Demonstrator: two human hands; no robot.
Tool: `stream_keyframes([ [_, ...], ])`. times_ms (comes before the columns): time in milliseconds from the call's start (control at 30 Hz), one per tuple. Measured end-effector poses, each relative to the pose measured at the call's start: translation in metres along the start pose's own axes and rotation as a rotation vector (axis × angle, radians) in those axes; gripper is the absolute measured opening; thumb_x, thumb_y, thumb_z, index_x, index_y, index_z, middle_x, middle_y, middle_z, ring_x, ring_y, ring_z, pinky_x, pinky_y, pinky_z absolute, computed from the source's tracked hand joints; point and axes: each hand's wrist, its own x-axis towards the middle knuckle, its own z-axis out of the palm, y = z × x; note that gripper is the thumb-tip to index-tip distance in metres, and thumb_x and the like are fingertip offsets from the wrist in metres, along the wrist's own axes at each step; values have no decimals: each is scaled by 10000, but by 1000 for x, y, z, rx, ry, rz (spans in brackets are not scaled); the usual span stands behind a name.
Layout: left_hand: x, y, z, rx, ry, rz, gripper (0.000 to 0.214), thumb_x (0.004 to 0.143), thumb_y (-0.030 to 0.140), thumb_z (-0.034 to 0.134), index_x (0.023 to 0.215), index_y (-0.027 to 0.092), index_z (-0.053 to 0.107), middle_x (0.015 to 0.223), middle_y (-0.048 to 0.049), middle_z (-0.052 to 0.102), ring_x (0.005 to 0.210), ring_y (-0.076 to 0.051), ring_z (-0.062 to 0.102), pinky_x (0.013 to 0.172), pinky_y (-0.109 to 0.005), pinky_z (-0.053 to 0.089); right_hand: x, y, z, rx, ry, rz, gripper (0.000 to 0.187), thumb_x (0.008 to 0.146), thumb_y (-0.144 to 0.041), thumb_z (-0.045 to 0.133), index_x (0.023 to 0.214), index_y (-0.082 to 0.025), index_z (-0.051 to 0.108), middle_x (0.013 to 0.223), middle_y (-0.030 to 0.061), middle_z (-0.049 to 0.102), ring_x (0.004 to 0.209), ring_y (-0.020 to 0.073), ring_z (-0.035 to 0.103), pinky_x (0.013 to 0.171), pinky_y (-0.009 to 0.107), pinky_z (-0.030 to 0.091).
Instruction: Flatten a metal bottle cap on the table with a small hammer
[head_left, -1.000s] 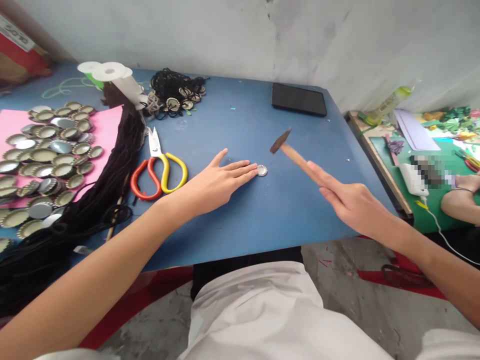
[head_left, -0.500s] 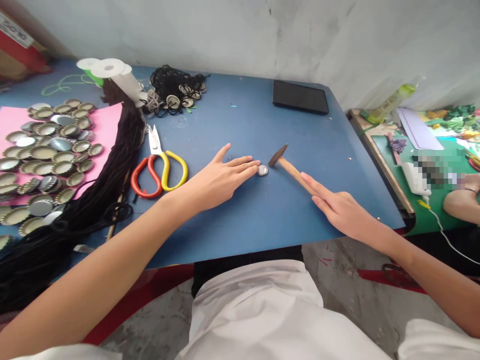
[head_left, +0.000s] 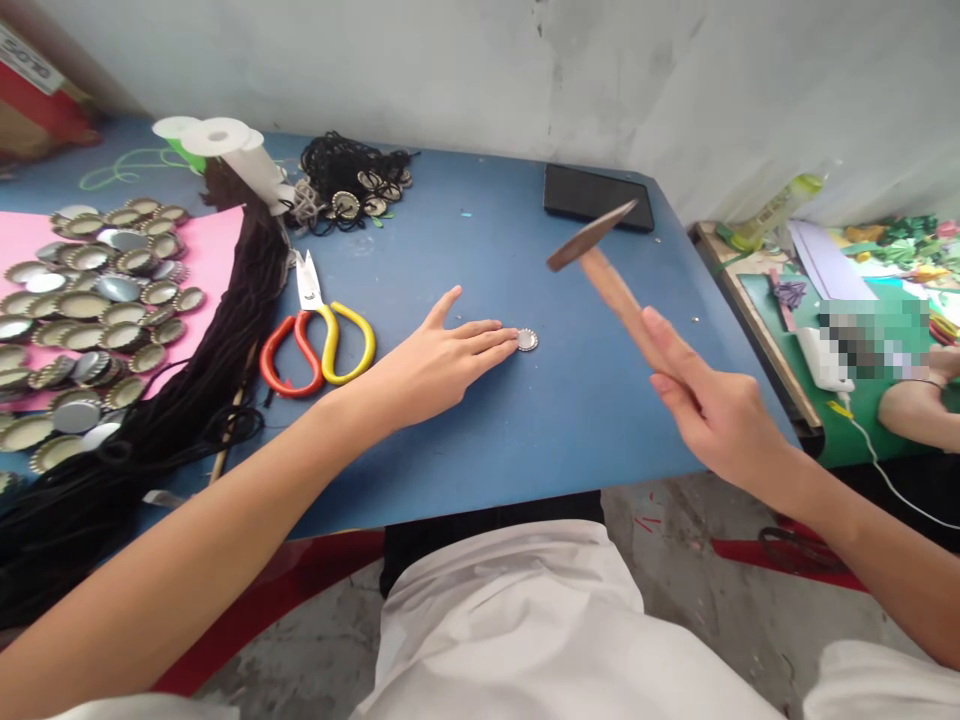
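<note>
A bottle cap [head_left: 528, 341] lies on the blue table [head_left: 465, 460], its crimped edge showing. The fingertips of my left hand [head_left: 442, 365] touch its left side; that hand rests flat, fingers stretched out and thumb apart. My right hand [head_left: 705, 400] is wrapped round the wooden handle of a hammer [head_left: 596, 240]. The hammer's metal head is raised above the table, up and to the right of the cap, partly in front of the black phone or tablet [head_left: 577, 190].
Left of my arm lie scissors [head_left: 316, 320] with red and yellow handles. Farther left are many bottle caps [head_left: 86, 305] on pink paper, a bundle of black cord [head_left: 240, 290] and white spools [head_left: 240, 150]. Corded caps [head_left: 349, 180] sit behind. Another person's hand [head_left: 919, 405] is at the green table.
My right hand has lifted the hammer up from near the table beside the cap. My left hand and the cap have stayed in place.
</note>
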Motion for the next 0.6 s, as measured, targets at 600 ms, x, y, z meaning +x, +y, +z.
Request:
stream_keyframes([
  [600, -2, -1, 2, -32, 6, -12, 726, 1041, 1, 404, 1707, 224, 585, 1704, -123, 623, 1609, -306, 601, 1453, -740, 82, 12, 0, 0, -38, -240, -26, 658, 1188, -288, 422, 1844, -299, 364, 773, -9, 813, 530, 210, 679, 600, 306, 524],
])
